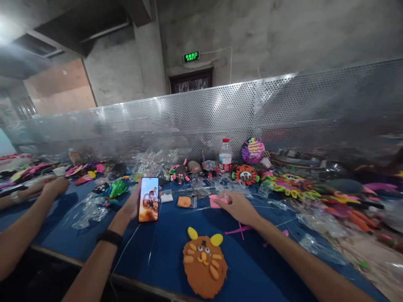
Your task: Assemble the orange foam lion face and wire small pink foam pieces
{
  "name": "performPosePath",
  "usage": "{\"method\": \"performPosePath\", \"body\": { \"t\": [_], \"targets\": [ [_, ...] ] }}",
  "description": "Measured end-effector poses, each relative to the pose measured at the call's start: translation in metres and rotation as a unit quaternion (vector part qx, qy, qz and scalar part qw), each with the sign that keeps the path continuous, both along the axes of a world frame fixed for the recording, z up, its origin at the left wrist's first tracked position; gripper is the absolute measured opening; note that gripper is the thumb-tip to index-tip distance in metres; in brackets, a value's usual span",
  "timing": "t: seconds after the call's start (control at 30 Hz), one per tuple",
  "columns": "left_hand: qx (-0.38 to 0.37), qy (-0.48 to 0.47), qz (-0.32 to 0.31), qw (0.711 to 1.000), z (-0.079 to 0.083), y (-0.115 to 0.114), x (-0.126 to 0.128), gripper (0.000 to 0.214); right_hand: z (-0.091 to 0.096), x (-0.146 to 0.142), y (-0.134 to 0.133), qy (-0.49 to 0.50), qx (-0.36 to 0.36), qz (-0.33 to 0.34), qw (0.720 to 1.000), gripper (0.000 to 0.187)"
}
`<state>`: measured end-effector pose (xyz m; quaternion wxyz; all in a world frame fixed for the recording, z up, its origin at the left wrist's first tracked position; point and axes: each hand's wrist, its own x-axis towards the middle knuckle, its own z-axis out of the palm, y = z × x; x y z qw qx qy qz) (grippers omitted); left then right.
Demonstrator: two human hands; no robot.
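Observation:
My left hand (132,205) is wrapped round an upright smartphone (148,199) whose lit screen faces me. A black band sits on that wrist. My right hand (238,205) reaches forward over the blue table (166,239), its fingers closed on a pink lump of clay (215,201) in a clear bag. An orange lump of clay (184,201) lies between the two hands. Close to me lies an orange clay animal face (204,265) with yellow ears.
Another person's arms and hands (47,188) rest on the table at the left. Clear plastic bags (88,209), a water bottle (225,156) and several bright clay figures (252,161) crowd the far side and right. A perforated metal screen (220,117) backs the table.

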<state>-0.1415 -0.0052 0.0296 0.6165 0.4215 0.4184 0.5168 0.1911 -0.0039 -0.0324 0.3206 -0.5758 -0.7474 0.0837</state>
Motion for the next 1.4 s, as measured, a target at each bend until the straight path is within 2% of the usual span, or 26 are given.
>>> {"method": "performPosePath", "body": {
  "t": [0.2, 0.33, 0.5, 0.57, 0.73, 0.93, 1.03, 1.17, 1.3, 1.4],
  "targets": [
    [-0.009, -0.055, 0.03, 0.998, -0.0056, 0.0018, 0.0007, 0.058, -0.0026, 0.0012, 0.0015, -0.001, 0.0, 0.007, 1.0, 0.034],
    [-0.011, -0.046, 0.036, 0.998, -0.005, 0.0017, 0.0002, 0.05, -0.0022, 0.0006, 0.0009, -0.001, 0.005, 0.005, 1.0, 0.035],
    [-0.008, -0.058, 0.039, 0.998, 0.0003, -0.0002, 0.0025, 0.086, 0.0, -0.0009, -0.0007, 0.01, 0.008, 0.012, 1.0, 0.034],
    [-0.003, -0.059, 0.033, 0.998, 0.0004, -0.0005, 0.0022, 0.082, 0.0011, -0.0011, -0.0013, 0.008, 0.002, 0.013, 1.0, 0.034],
    [0.006, -0.066, 0.023, 0.998, -0.0055, 0.0012, -0.0023, 0.055, 0.0003, -0.0002, -0.0005, 0.01, 0.012, 0.014, 1.0, 0.03],
    [0.017, -0.069, 0.025, 0.997, -0.0047, 0.0001, -0.0011, 0.057, -0.0036, 0.0006, 0.0019, 0.011, 0.011, 0.013, 1.0, 0.032],
    [0.026, -0.077, 0.002, 0.997, -0.0009, -0.0021, 0.0002, 0.068, -0.0029, 0.0, 0.001, 0.011, 0.003, 0.011, 1.0, 0.033],
    [0.032, -0.072, -0.022, 0.997, 0.0017, -0.004, -0.0012, 0.063, -0.0011, -0.0009, -0.001, 0.016, -0.01, 0.011, 1.0, 0.033],
    [0.025, -0.079, -0.022, 0.996, -0.0009, -0.002, -0.0043, 0.072, -0.0023, -0.001, -0.0007, 0.023, -0.001, 0.016, 1.0, 0.033],
    [0.023, -0.077, -0.009, 0.997, -0.0041, 0.0002, -0.005, 0.068, -0.0042, -0.0007, 0.0004, 0.022, 0.004, 0.017, 1.0, 0.032]
  ]
}}
